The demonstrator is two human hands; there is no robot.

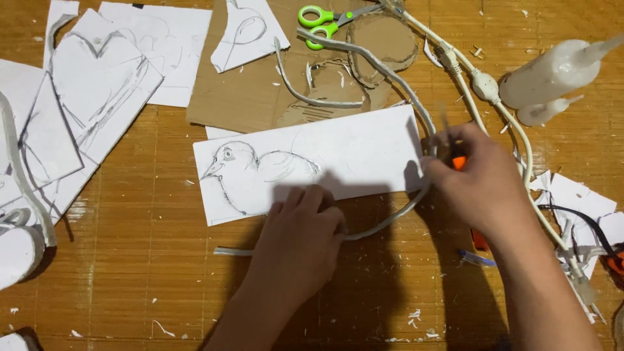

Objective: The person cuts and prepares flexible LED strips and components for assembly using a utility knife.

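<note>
My left hand [300,237] rests on the lower edge of a white sheet [364,153] with a pencil drawing of a bird, and pinches a long grey-white flexible strip [383,224] that curves around the sheet's right end. My right hand [478,179] grips an orange-handled tool [459,162] at the sheet's right edge, touching the same strip; its tip is blurred and hard to tell. The strip runs up past the cardboard [250,91] toward the scissors.
Green-handled scissors [322,25] lie at the top. A white glue bottle [552,71] and a white cable [484,84] sit to the right. White cut sheets with a heart sketch [97,78] cover the left. Paper scraps [578,198] and a blue pen [476,259] lie at right.
</note>
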